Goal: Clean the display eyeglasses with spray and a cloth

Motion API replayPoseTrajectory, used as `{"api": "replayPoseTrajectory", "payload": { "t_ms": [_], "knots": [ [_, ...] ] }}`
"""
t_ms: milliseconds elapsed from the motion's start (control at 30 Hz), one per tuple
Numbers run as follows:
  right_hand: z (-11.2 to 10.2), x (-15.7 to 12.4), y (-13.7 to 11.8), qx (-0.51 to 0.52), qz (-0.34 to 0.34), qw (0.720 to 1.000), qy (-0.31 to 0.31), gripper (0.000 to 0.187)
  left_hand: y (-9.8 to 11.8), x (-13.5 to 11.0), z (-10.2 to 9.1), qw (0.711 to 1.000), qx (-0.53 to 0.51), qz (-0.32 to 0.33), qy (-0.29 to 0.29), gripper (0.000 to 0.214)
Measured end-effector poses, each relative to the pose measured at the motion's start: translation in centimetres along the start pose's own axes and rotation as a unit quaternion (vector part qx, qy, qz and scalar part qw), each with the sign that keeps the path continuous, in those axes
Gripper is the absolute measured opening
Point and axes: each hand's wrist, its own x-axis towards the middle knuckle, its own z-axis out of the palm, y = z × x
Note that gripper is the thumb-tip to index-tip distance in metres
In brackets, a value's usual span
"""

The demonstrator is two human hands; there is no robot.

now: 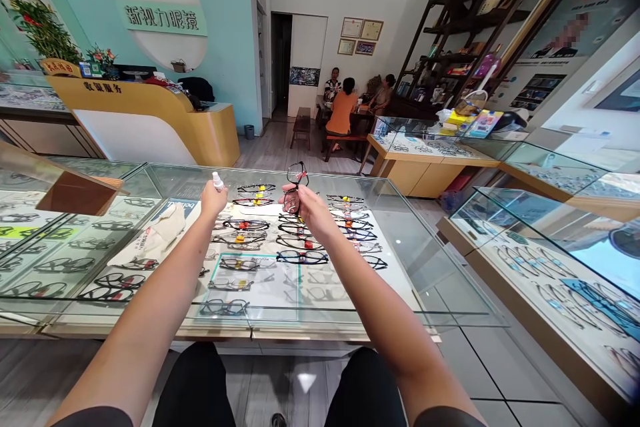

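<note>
My left hand (214, 199) is closed around a small white spray bottle (217, 180), its top poking out above the fingers. To the right, my right hand (311, 208) grips a pair of dark-framed eyeglasses (299, 175), held upright on edge above the counter with a red mark on one lens. Beneath both hands, several eyeglasses (301, 257) lie in rows on and inside the glass display case (415, 260); which ones rest on top is hard to tell. A crumpled cream cloth (167, 230) lies left of my left forearm.
A brown angled object (80, 192) juts in at the left. Other display cases (550, 267) stand to the right, and a cashier counter (215, 130) is behind at the left. Several people (342, 113) sit around a table at the back, beside a wooden bench (301, 125).
</note>
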Motion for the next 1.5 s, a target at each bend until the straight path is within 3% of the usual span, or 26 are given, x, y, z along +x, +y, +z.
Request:
{"api": "replayPoseTrajectory", "payload": {
  "t_ms": [300, 400, 500, 633, 700, 800, 1000, 1133, 1267, 1367, 1500],
  "knots": [
    [-0.3, 0.3, 0.3, 0.008, -0.001, 1.0, 0.006, 0.055, -0.1, -0.4, -0.1, 1.0, 0.003, 0.006, -0.005, 0.018],
    [-0.2, 0.2, 0.0, 0.009, -0.005, 1.0, 0.006, 0.052, 0.5, -1.0, -0.5, 1.0, 0.0, 0.007, 0.002, 0.039],
    [-0.1, 0.1, -0.5, 0.003, -0.005, 1.0, 0.007, 0.05, 1.4, -2.0, -1.7, 0.998, 0.006, 0.019, 0.054, 0.066],
    [-0.1, 0.1, -0.9, 0.007, -0.004, 1.0, 0.011, 0.052, 2.0, -2.9, -5.0, 0.984, 0.041, 0.037, 0.169, 0.065],
    [-0.1, 0.2, -1.0, 0.003, -0.003, 1.0, 0.013, 0.054, 1.5, -3.2, -7.1, 0.984, 0.085, 0.038, 0.151, 0.054],
    [-0.1, 0.2, -1.0, -0.002, -0.002, 1.0, 0.01, 0.054, -0.5, -3.7, -10.0, 0.977, 0.196, 0.044, 0.064, 0.038],
    [-0.1, 0.2, -0.9, 0.0, -0.007, 1.0, 0.016, 0.054, -5.8, -5.6, -13.2, 0.937, 0.349, -0.002, -0.023, 0.038],
    [-0.3, 0.4, -0.4, -0.009, -0.005, 1.0, 0.018, 0.053, -7.7, -6.4, -13.9, 0.942, 0.335, 0.011, -0.024, 0.034],
    [-0.4, 0.4, 0.1, 0.001, -0.002, 1.0, 0.018, 0.053, -8.0, -6.3, -14.0, 0.955, 0.294, 0.033, 0.022, 0.036],
    [-0.4, 0.3, 0.0, -0.008, -0.002, 1.0, 0.016, 0.053, -7.8, -5.2, -13.7, 0.96, 0.274, 0.026, 0.052, 0.047],
    [-0.3, 0.2, -0.4, -0.013, -0.001, 1.0, 0.011, 0.053, -7.7, -2.7, -13.2, 0.97, 0.238, -0.019, 0.044, 0.06]
  ]
}}
